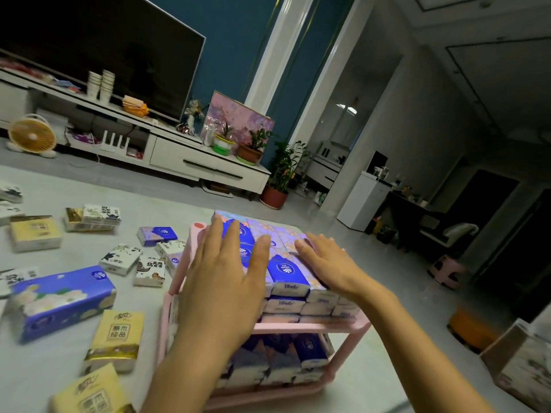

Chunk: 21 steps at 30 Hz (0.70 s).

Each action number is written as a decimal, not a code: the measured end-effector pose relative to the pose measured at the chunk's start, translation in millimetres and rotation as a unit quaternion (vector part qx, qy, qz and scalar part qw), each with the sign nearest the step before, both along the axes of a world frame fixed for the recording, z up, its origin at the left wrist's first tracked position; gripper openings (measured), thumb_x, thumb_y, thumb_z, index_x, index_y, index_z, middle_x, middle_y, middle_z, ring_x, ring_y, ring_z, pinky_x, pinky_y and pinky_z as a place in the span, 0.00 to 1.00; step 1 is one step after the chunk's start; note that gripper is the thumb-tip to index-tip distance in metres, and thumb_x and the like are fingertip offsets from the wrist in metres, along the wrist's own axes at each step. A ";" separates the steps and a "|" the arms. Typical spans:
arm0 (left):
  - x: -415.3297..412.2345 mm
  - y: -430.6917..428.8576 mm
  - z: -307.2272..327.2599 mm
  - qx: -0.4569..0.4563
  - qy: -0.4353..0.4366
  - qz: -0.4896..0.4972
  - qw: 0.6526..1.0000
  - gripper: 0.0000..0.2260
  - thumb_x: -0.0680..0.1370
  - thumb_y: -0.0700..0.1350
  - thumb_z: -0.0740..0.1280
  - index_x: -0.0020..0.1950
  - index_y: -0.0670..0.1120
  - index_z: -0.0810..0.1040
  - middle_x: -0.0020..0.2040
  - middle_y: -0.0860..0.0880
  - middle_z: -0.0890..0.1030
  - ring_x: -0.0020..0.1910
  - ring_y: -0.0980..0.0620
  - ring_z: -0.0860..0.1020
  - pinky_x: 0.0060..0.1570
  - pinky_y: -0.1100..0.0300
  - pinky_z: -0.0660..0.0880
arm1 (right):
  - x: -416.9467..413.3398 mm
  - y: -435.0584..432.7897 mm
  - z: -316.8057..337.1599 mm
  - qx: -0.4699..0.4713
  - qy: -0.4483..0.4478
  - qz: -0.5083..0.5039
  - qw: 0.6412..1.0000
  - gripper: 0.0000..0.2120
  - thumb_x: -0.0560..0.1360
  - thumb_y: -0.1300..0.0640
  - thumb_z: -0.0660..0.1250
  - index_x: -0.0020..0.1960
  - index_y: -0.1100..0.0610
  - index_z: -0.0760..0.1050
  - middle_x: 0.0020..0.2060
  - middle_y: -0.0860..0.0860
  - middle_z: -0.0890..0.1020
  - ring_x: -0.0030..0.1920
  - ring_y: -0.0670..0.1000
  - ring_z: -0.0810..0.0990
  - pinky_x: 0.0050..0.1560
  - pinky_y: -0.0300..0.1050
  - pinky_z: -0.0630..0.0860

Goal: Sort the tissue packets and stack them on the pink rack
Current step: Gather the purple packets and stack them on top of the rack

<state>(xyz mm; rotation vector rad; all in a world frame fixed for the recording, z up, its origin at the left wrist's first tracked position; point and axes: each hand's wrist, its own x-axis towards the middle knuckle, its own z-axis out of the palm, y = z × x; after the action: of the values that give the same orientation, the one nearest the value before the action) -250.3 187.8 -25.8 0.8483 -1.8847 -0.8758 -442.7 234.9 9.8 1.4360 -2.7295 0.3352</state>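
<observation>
Reader: Progress?
Legend: Both tiers of pink rack [310, 327] hold blue packets [288, 271]; left hand [220, 281] and right hand [325, 263] lie flat on top layer, fingers straight, gripping nothing.
Reader: Remaining?
Legend: Loose on floor [149, 204] left of rack, yellow packets [116, 338] and white packets [120, 259].

Dim indoor light; right side dark; wide-angle edge distortion; foreground perhaps motion-blurred.

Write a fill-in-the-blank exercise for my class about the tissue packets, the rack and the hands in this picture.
The left hand and right hand rest flat on ____ packets atop the rack.
The rack is coloured ____.
The yellow packets lie on the ____.
Missing words: blue; pink; floor.
</observation>
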 end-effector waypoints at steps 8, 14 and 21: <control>58.4 -30.9 -19.5 0.201 0.350 0.102 0.909 0.09 0.78 0.49 0.60 0.39 0.52 0.76 0.41 0.52 0.80 0.45 0.52 0.77 0.45 0.58 0.73 | 152.0 3.1 -6.5 -0.383 -0.098 0.201 0.896 0.12 0.74 0.51 0.61 0.56 0.49 0.74 0.54 0.42 0.78 0.54 0.40 0.76 0.46 0.23 0.69; 110.6 -57.0 -75.5 0.156 0.249 0.252 0.922 0.09 0.76 0.36 0.60 0.44 0.49 0.75 0.42 0.51 0.78 0.43 0.51 0.73 0.37 0.66 0.63 | 237.8 -47.9 -92.9 -0.363 -0.253 0.271 0.855 0.11 0.70 0.61 0.59 0.47 0.52 0.77 0.45 0.44 0.81 0.48 0.40 0.78 0.46 0.27 0.70; 201.9 -63.2 -139.0 0.002 0.025 0.285 0.958 0.09 0.74 0.40 0.59 0.45 0.50 0.78 0.43 0.52 0.79 0.47 0.48 0.76 0.47 0.62 0.68 | 253.7 -79.2 -156.4 -0.262 -0.146 0.255 0.919 0.07 0.69 0.58 0.57 0.43 0.49 0.72 0.39 0.44 0.75 0.38 0.37 0.69 0.40 0.26 0.64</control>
<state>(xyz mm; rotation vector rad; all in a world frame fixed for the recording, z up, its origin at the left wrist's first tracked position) -48.4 124.6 -164.8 1.2736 -1.4684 -0.5325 -189.0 155.7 -146.6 1.9968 -2.1121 1.2785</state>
